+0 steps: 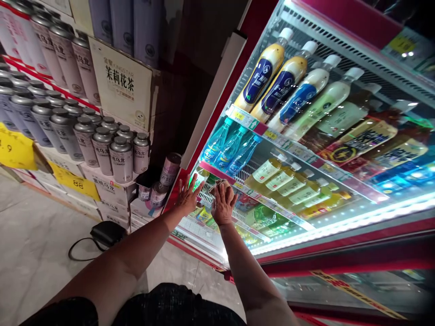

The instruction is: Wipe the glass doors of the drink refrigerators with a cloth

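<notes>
My right hand (223, 209) reaches into the lit drinks fridge (204, 136), low on its left side. Its fingers lie over a crumpled brownish cloth (231, 194) just below the red-edged shelf of blue bottles (217, 144). My left hand (186, 195) is at the fridge's left edge with fingers spread and nothing seen in it. Close behind its fingertips stands a bottle with a green and white label (203, 173). Whether the left fingertips touch the shelf I cannot tell.
Left of the fridge, several tall cans (121, 158) stand on stacked cartons with yellow price signs (74, 182). A black bag (108, 233) with a strap lies on the tiled floor. Shelves of yellow tea bottles (265, 174) and larger bottles (263, 72) fill the fridge's right side.
</notes>
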Demonstrator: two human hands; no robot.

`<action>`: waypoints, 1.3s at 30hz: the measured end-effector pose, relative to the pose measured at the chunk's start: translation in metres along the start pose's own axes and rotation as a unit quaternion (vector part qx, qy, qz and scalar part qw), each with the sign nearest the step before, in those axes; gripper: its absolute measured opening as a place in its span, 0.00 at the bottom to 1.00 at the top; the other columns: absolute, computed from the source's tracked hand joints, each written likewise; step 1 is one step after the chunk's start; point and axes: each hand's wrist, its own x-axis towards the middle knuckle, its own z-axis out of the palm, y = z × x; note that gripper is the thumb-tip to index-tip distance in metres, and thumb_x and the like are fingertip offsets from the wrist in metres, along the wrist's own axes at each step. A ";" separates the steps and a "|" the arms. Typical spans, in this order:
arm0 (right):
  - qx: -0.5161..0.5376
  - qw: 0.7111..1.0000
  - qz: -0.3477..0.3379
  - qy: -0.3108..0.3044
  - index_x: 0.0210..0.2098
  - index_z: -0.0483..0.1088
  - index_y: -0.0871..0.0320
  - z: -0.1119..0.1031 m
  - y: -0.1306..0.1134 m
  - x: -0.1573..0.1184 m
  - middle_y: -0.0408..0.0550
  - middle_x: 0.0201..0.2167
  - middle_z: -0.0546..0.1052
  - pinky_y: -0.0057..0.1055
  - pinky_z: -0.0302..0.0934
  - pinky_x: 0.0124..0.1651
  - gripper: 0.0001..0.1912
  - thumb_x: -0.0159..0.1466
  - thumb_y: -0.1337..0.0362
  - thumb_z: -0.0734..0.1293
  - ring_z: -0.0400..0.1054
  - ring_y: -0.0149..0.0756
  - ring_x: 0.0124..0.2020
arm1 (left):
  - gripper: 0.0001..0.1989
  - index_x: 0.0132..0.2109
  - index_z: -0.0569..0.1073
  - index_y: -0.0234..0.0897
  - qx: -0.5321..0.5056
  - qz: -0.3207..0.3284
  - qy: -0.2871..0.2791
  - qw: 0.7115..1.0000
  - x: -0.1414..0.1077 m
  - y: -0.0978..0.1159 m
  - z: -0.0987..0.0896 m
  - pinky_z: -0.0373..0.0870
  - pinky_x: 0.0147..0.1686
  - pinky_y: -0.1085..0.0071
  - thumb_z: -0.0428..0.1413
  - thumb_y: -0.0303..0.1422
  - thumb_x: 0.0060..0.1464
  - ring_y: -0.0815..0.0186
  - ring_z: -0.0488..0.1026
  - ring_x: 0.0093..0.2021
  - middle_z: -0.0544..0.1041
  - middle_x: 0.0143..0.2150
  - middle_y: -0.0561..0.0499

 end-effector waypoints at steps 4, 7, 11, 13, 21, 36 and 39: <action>-0.004 0.999 0.012 0.032 0.68 0.65 0.56 0.010 -0.023 0.022 0.54 0.70 0.65 0.64 0.22 0.73 0.32 0.65 0.66 0.62 0.33 0.55 0.78 | 0.46 0.76 0.50 0.50 0.008 0.001 -0.023 1.000 0.002 -0.014 -0.009 0.35 0.72 0.35 0.59 0.23 0.55 0.45 0.31 0.77 0.38 0.79 0.48; 0.000 1.000 -0.018 0.019 0.68 0.66 0.54 0.017 -0.033 0.025 0.53 0.70 0.65 0.62 0.18 0.73 0.33 0.63 0.68 0.62 0.32 0.52 0.78 | 0.47 0.76 0.50 0.50 0.012 0.018 -0.026 0.999 0.000 -0.023 -0.014 0.37 0.72 0.35 0.57 0.21 0.54 0.47 0.32 0.78 0.40 0.79 0.47; -0.002 0.999 -0.036 0.006 0.68 0.66 0.53 0.016 -0.037 0.023 0.50 0.70 0.66 0.59 0.16 0.74 0.32 0.64 0.68 0.62 0.31 0.48 0.78 | 0.45 0.76 0.50 0.47 0.016 0.025 -0.004 1.000 -0.001 -0.031 -0.015 0.37 0.73 0.37 0.57 0.22 0.55 0.50 0.33 0.78 0.42 0.79 0.45; -0.003 1.000 -0.026 0.010 0.68 0.66 0.54 0.015 -0.041 0.029 0.51 0.70 0.66 0.59 0.17 0.74 0.32 0.65 0.67 0.62 0.31 0.49 0.78 | 0.46 0.76 0.49 0.44 0.019 0.002 0.014 1.000 0.001 -0.035 -0.013 0.38 0.72 0.37 0.59 0.25 0.54 0.48 0.33 0.78 0.40 0.79 0.42; 0.012 0.997 -0.071 -0.007 0.70 0.63 0.49 0.024 -0.068 0.045 0.46 0.71 0.64 0.56 0.14 0.74 0.34 0.65 0.69 0.61 0.32 0.45 0.78 | 0.41 0.74 0.56 0.38 0.025 0.016 0.004 1.000 0.002 -0.051 -0.014 0.41 0.72 0.38 0.57 0.26 0.55 0.47 0.37 0.78 0.43 0.78 0.39; 0.072 0.984 -0.126 -0.105 0.75 0.50 0.49 0.043 -0.105 0.060 0.46 0.74 0.60 0.54 0.23 0.76 0.36 0.69 0.67 0.59 0.41 0.43 0.77 | 0.37 0.72 0.60 0.32 0.024 -0.033 -0.034 0.999 -0.025 -0.075 0.002 0.36 0.74 0.43 0.51 0.25 0.55 0.51 0.39 0.78 0.52 0.77 0.39; 0.076 0.982 -0.140 -0.104 0.74 0.52 0.49 0.043 -0.103 0.056 0.45 0.73 0.60 0.51 0.20 0.76 0.34 0.70 0.67 0.58 0.42 0.41 0.77 | 0.37 0.72 0.61 0.31 0.023 -0.026 -0.011 0.999 -0.031 -0.081 0.004 0.38 0.74 0.45 0.51 0.26 0.55 0.53 0.42 0.78 0.50 0.77 0.39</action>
